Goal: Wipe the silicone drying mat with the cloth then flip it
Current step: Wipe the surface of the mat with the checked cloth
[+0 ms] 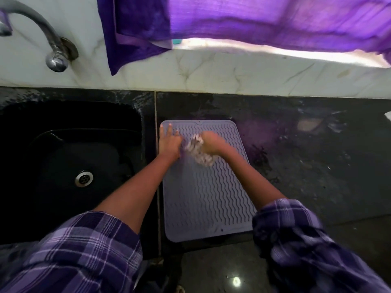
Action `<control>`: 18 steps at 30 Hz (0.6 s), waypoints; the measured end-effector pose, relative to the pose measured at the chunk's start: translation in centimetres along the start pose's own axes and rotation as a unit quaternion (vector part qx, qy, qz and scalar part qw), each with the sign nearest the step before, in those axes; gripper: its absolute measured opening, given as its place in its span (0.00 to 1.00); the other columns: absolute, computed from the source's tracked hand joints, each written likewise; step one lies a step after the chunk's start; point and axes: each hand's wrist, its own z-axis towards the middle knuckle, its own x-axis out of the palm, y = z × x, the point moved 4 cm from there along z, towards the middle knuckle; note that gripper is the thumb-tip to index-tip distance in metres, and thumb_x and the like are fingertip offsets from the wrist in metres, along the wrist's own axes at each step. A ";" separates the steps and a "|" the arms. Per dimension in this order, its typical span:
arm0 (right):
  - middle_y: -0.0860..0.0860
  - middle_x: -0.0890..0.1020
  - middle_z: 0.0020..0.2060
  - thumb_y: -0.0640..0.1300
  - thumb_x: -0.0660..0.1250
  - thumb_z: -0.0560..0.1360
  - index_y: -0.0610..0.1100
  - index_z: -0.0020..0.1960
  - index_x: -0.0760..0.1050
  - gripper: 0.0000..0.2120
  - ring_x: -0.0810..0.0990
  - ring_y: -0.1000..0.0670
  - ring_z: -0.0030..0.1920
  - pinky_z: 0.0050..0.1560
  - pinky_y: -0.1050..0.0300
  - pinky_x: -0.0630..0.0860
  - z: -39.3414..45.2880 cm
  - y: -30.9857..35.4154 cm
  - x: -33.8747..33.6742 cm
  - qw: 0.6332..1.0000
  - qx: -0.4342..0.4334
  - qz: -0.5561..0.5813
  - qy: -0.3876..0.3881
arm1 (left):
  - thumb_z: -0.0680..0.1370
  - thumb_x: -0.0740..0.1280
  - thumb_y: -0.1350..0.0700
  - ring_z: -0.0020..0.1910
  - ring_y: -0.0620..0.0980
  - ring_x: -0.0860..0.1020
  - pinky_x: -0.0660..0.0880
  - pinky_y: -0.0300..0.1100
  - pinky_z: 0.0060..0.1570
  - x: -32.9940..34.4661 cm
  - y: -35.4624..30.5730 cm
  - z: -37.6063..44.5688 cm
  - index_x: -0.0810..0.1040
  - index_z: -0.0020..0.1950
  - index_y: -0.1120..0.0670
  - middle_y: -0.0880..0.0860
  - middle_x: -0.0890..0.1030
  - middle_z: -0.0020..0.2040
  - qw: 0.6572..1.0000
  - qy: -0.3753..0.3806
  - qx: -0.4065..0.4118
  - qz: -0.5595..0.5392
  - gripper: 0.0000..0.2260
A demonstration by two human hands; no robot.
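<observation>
A grey silicone drying mat (208, 193) with wavy ridges lies flat on the black counter, just right of the sink. My right hand (212, 142) is closed on a bunched white patterned cloth (200, 154), which presses on the far half of the mat and looks blurred. My left hand (169, 142) lies flat with fingers spread on the mat's far left corner. The near half of the mat is bare.
A black sink (69, 166) with a metal drain (84, 178) sits to the left, under a chrome tap (54, 49). The black counter (317, 161) is wet and streaked to the right. A purple curtain (254, 22) hangs over the white marble wall behind.
</observation>
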 end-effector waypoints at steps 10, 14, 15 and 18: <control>0.42 0.81 0.53 0.38 0.64 0.76 0.39 0.55 0.78 0.10 0.80 0.42 0.55 0.55 0.52 0.74 -2.9 -0.2 5.2 0.997 0.032 -0.050 -0.048 | 0.67 0.73 0.37 0.79 0.58 0.46 0.37 0.69 0.69 2.6 -1.3 -4.8 0.65 0.75 0.50 0.50 0.63 0.76 0.995 0.097 -0.023 0.019 0.41; 0.45 0.76 0.36 0.44 0.68 0.74 0.44 0.37 0.75 0.09 0.75 0.47 0.40 0.31 0.61 0.66 -7.1 -1.0 6.9 0.995 0.007 -0.036 0.092 | 0.67 0.73 0.38 0.79 0.58 0.45 0.37 0.72 0.67 2.6 -1.4 -4.7 0.68 0.73 0.49 0.50 0.63 0.76 0.995 0.098 -0.026 0.009 0.38; 0.45 0.76 0.35 0.43 0.67 0.74 0.44 0.35 0.73 0.10 0.75 0.47 0.41 0.30 0.61 0.66 -7.9 -1.2 7.0 0.991 0.002 -0.042 0.125 | 0.67 0.73 0.38 0.79 0.58 0.45 0.36 0.72 0.67 2.7 -1.4 -4.8 0.68 0.73 0.48 0.50 0.63 0.76 0.995 0.094 -0.023 0.001 0.37; 0.44 0.76 0.45 0.34 0.63 0.73 0.36 0.51 0.75 0.07 0.75 0.45 0.48 0.47 0.55 0.75 -8.5 -1.9 6.0 0.983 0.007 -0.043 0.178 | 0.68 0.72 0.38 0.79 0.58 0.45 0.36 0.72 0.67 2.8 -1.3 -5.3 0.67 0.73 0.49 0.51 0.62 0.77 0.996 0.082 -0.019 0.000 0.36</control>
